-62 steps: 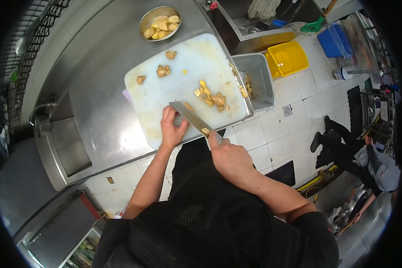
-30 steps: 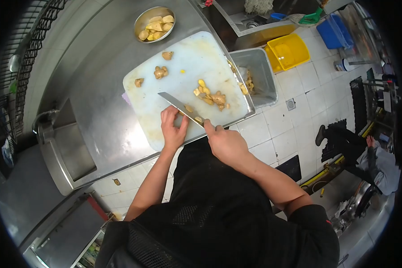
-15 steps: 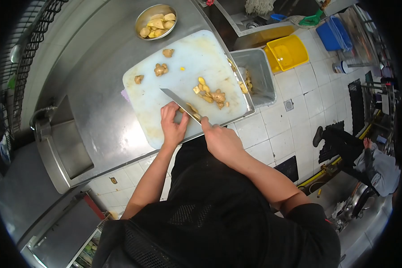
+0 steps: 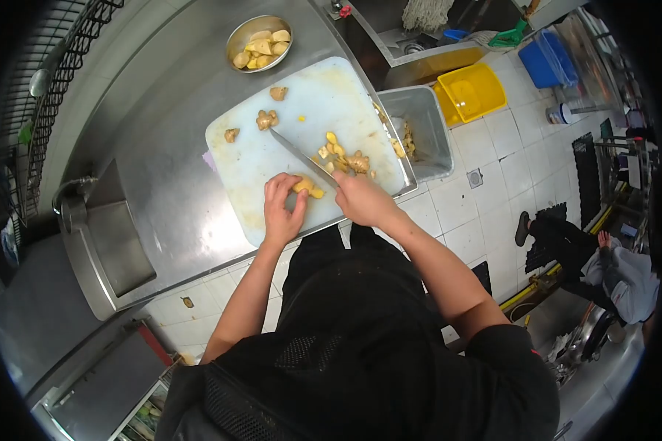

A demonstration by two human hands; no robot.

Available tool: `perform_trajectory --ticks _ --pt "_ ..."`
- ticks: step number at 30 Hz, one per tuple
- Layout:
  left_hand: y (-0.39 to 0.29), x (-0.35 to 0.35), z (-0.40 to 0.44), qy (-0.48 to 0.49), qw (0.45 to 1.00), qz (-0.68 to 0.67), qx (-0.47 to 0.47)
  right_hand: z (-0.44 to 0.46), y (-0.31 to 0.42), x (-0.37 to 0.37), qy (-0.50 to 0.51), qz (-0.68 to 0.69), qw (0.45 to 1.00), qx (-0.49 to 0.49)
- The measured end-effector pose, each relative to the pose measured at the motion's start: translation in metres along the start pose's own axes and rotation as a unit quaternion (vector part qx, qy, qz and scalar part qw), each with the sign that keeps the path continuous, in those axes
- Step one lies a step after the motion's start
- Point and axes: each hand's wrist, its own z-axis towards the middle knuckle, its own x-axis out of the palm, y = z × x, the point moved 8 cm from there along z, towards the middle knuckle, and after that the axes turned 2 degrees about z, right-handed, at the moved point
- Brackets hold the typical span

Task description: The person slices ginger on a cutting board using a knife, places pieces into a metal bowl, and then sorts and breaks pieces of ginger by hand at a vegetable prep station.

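Ginger [image 4: 309, 187], lumpy and yellow, is held in the left grip [image 4: 283, 209], a knife [image 4: 301, 156] in the right grip [image 4: 364, 198].

1. The knife [image 4: 299, 153] has left the ginger piece [image 4: 307, 187] at the left hand [image 4: 281, 209]; its tip now points to 11 o'clock, close to the middle ginger knob [image 4: 267, 120].
2. The right hand [image 4: 363, 198], gripping the knife, has moved toward 12 o'clock, from about 4 o'clock of the left hand to nearly 3.
3. The ginger piece, earlier mostly behind the blade, now shows clearly.
4. The co-worker [image 4: 625, 278] at 4 o'clock shows one shoe [image 4: 522, 229]; the earliest view showed two.
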Motion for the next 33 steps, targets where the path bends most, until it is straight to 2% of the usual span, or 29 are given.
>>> perform_trajectory --ticks 3,6,16,19,22,26,33 --pt "0.002 -0.007 -0.007 -0.014 0.999 -0.039 -0.006 -0.019 0.017 -0.010 0.020 -0.052 0.998 0.032" --pt "0.002 -0.006 -0.008 -0.008 0.999 -0.051 -0.010 -0.040 0.033 -0.009 0.022 -0.112 0.993 0.014" --pt "0.001 -0.006 -0.013 -0.022 1.000 -0.004 0.005 -0.080 0.052 0.007 0.038 -0.137 0.990 0.007" --pt "0.001 -0.007 -0.013 -0.019 1.000 -0.015 0.002 -0.058 0.044 0.014 0.063 -0.099 0.992 0.049" --pt "-0.002 -0.008 -0.011 -0.011 1.000 -0.027 -0.001 -0.018 0.028 0.021 0.053 -0.070 0.996 0.016" --pt "-0.002 -0.011 -0.010 -0.002 1.000 -0.025 0.004 -0.014 0.026 0.003 0.042 -0.052 0.997 0.025" --pt "0.007 -0.008 -0.015 0.009 1.000 -0.003 -0.005 -0.069 0.047 -0.014 0.073 -0.140 0.987 -0.001"
